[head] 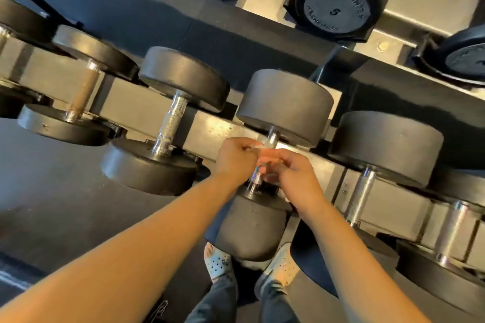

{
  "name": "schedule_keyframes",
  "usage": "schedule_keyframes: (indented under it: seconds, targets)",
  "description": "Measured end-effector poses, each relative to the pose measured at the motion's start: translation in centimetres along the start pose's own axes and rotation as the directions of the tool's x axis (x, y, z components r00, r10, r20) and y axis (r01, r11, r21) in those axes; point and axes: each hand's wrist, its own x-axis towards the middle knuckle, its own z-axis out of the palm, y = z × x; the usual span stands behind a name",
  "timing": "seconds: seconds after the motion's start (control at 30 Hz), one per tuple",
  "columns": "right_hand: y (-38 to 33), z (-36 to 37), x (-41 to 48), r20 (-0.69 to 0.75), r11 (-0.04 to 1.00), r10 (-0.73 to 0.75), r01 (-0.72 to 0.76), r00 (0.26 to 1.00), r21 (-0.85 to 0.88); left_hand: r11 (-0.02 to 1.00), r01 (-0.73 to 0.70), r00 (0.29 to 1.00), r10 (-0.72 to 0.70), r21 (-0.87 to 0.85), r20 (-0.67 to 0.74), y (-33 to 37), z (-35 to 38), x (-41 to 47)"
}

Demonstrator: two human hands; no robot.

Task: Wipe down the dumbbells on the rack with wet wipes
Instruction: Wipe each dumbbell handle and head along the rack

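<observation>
A black dumbbell [284, 102] with a chrome handle lies on the rack [210, 126] in the middle of the view. Over that handle, my left hand [236, 158] and my right hand [294, 176] meet with curled fingers. Between them a small pale wet wipe [258, 148] is pinched; most of it is hidden by my fingers. The near head of this dumbbell [252, 228] shows below my wrists.
More dumbbells lie on the same tier: one to the left [168, 118], another further left [78, 92], one to the right [378, 155]. An upper tier holds a dumbbell marked 5 [338, 0]. My feet in pale clogs [219, 262] stand on dark floor.
</observation>
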Motion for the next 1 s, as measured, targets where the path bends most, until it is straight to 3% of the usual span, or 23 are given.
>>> schedule_keyframes:
  seconds: [0.1,0.2,0.27,0.37,0.43,0.5,0.57,0.6,0.67,0.77,0.87,0.93,1.0]
  targets:
    - [-1.7,-2.0,-0.2,-0.139,0.912,-0.299,0.240,0.944,-0.332,0.993,-0.005,0.992,-0.009,-0.115,-0.126,0.0,0.6,1.8]
    - [-5.1,-3.4,1.5,-0.224,0.666,-0.660,0.421,0.717,-0.615,0.989,0.023,0.975,-0.056,-0.149,-0.215,0.5,3.0,3.1]
    - [-6.4,-3.2,4.9,-0.153,0.524,-0.742,0.421,0.653,-0.741,0.996,0.052,0.970,-0.066,-0.067,-0.235,0.5,4.5,3.5]
    - [-6.4,-1.8,9.3,-0.038,0.427,-0.708,0.385,0.705,-0.818,0.993,0.075,0.982,-0.057,0.094,-0.182,0.3,4.6,4.4]
    - [-5.9,-1.4,10.4,-0.037,0.409,-0.717,0.377,0.696,-0.831,0.982,0.190,0.981,-0.189,0.019,-0.048,0.1,3.8,5.5]
    - [-5.7,-1.6,10.5,-0.044,0.412,-0.728,0.385,0.684,-0.826,0.897,0.415,0.891,-0.368,-0.151,0.264,-0.1,2.8,6.3]
    - [-5.9,-1.7,10.3,-0.041,0.399,-0.728,0.374,0.684,-0.837,0.802,0.559,0.772,-0.411,-0.210,0.485,0.0,1.9,6.3]
    - [-6.1,-1.6,10.2,-0.041,0.397,-0.720,0.363,0.693,-0.843,0.801,0.559,0.766,-0.398,-0.217,0.504,-0.1,1.7,6.4]
    - [-6.3,-1.4,10.0,-0.046,0.402,-0.702,0.342,0.710,-0.849,0.865,0.454,0.843,-0.341,-0.214,0.416,-0.5,1.3,6.3]
    - [-6.2,-1.4,9.9,-0.046,0.409,-0.697,0.344,0.716,-0.845,0.982,0.111,0.976,-0.079,-0.152,0.202,-1.2,0.7,3.5]
    - [-6.1,-1.5,9.9,-0.041,0.407,-0.700,0.351,0.713,-0.843,0.982,-0.162,0.971,0.141,0.095,0.193,-1.3,1.7,2.6]
    - [-6.0,-1.4,9.8,-0.032,0.402,-0.703,0.361,0.710,-0.842,0.985,-0.103,0.986,0.083,0.139,0.143,-0.7,2.9,3.7]
    - [-6.1,-1.5,10.0,-0.028,0.391,-0.709,0.360,0.705,-0.847,0.995,0.100,0.978,-0.093,-0.026,0.189,0.0,3.0,4.9]
